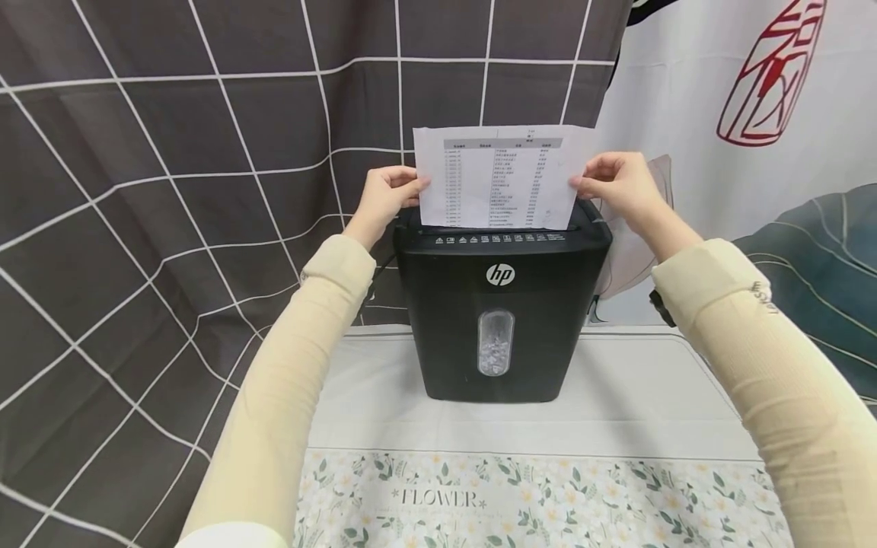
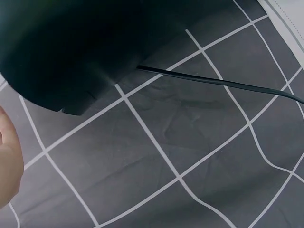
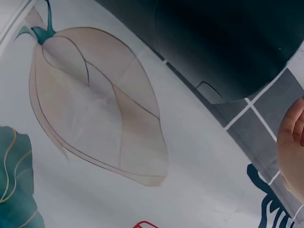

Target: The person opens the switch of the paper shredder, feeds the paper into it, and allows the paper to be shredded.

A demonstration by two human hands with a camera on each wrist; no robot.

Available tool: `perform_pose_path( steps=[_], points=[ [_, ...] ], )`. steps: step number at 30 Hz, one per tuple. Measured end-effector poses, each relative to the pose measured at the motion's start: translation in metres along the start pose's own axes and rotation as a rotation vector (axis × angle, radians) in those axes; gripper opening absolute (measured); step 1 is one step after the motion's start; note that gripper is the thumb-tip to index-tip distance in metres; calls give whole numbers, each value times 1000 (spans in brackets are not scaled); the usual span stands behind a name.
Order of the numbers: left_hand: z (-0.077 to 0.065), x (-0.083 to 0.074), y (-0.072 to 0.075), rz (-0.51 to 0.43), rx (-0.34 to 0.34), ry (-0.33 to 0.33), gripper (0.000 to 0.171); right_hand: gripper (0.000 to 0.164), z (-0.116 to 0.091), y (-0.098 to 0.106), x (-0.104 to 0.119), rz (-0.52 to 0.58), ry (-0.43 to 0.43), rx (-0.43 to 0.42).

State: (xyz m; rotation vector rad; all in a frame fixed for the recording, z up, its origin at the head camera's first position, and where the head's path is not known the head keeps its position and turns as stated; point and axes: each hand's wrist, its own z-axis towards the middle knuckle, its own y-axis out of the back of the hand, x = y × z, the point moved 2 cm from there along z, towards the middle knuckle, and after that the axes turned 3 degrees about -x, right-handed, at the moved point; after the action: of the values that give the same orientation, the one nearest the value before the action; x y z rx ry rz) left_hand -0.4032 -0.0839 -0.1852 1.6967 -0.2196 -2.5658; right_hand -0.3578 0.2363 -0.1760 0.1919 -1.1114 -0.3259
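Observation:
A printed sheet of paper [image 1: 507, 179] stands upright over the top of a black paper shredder [image 1: 445, 304], its lower edge right at the slot. My left hand [image 1: 389, 196] pinches the sheet's left edge between thumb and fingers. On the opposite edge, my right hand [image 1: 620, 186] pinches it the same way. Through the shredder's small front window [image 1: 495, 344], paper scraps show. In the left wrist view only part of the left hand [image 2: 8, 159] appears, beside the dark shredder body. The right wrist view catches the right hand [image 3: 292, 147] at its edge; the sheet is outside both wrist views.
The shredder stands on a white surface [image 1: 363, 380], with a floral cloth [image 1: 548, 502] in front. Dark checked fabric [image 1: 205, 152] hangs behind and to the left; a white printed curtain [image 1: 685, 91] hangs at right. A black cord [image 2: 209, 80] runs from the shredder.

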Motion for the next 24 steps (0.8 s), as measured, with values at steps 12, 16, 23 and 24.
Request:
perform_pose_path(
  steps=[12, 16, 23, 24],
  points=[
    [0, 20, -1, 1, 12, 40, 21, 22, -5, -7, -14, -73, -17, 44],
    [0, 24, -2, 12, 22, 55, 20, 21, -4, -8, -18, -68, -32, 63],
    [1, 25, -2, 51, 29, 86, 18, 15, -3, -10, -22, -99, -55, 80],
    [1, 25, -2, 55, 31, 90, 18, 14, -3, -11, -23, -101, -59, 83]
  ],
)
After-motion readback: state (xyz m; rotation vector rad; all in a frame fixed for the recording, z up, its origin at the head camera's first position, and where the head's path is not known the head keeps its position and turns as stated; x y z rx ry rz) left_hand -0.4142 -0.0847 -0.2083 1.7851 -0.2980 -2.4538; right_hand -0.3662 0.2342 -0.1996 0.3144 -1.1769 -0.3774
